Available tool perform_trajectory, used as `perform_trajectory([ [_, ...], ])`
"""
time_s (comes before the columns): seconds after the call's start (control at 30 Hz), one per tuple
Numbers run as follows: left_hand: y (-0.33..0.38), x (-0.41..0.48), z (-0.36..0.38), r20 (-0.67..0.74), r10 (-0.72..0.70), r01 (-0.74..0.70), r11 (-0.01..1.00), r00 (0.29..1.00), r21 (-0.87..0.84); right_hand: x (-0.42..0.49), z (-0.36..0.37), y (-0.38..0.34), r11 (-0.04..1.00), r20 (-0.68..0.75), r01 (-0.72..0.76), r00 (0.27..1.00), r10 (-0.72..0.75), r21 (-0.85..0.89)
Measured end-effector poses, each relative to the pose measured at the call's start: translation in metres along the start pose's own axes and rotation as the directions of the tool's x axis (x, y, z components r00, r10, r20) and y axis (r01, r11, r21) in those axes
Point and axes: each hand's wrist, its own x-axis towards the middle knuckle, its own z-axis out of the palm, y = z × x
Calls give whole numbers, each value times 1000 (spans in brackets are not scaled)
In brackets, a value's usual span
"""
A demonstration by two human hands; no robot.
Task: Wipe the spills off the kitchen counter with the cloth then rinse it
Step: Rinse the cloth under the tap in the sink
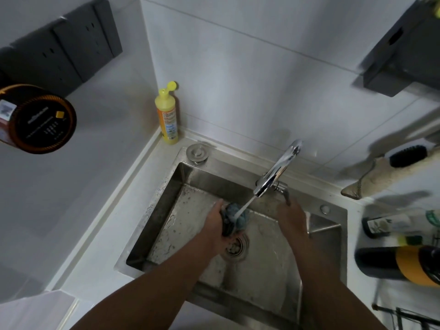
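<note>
The steel sink (164, 198) is set into the corner of the white counter (100, 222), with tiled walls close behind it and on its left. To the left of the basin the counter lies bare and wet. On the right a row of bottles crowds the rim, the nearest a dark bottle with an orange label (390, 265). A yellow bottle (166, 117) stands in the back corner, well apart from both hands, and a round metal cap (197, 151) sits on the sink's back ledge just in front of it. The faucet (278, 170) slants out over the basin and leaves free room beneath its spout.

The left hand (215, 225) reaches in from the near edge, fingers curled around the cloth (234, 217). It holds the cloth bunched under the water stream (245, 206), above the drain (234, 246) and off the sink floor. The right hand (291, 215) is stretched forward with its back to the camera and its fingertips at the tip of the faucet lever (284, 191). Whether it grips the lever or only touches it cannot be told.
</note>
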Motion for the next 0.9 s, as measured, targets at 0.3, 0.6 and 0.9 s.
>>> perform_trajectory([
  [0.3, -1, -31, 15, 255, -126, 86, 983, 959, 164, -92, 50, -8, 820, 161, 565, 820, -548, -87],
  [0.6, 45, -41, -24, 241, -114, 4, 910, 964, 414, -77, 41, -31, 821, -140, 529, 849, -510, 217],
  [0.9, 51, -36, -65, -122, 160, -58, 805, 979, 590, -50, 82, -4, 808, 103, -43, 994, -22, 588],
])
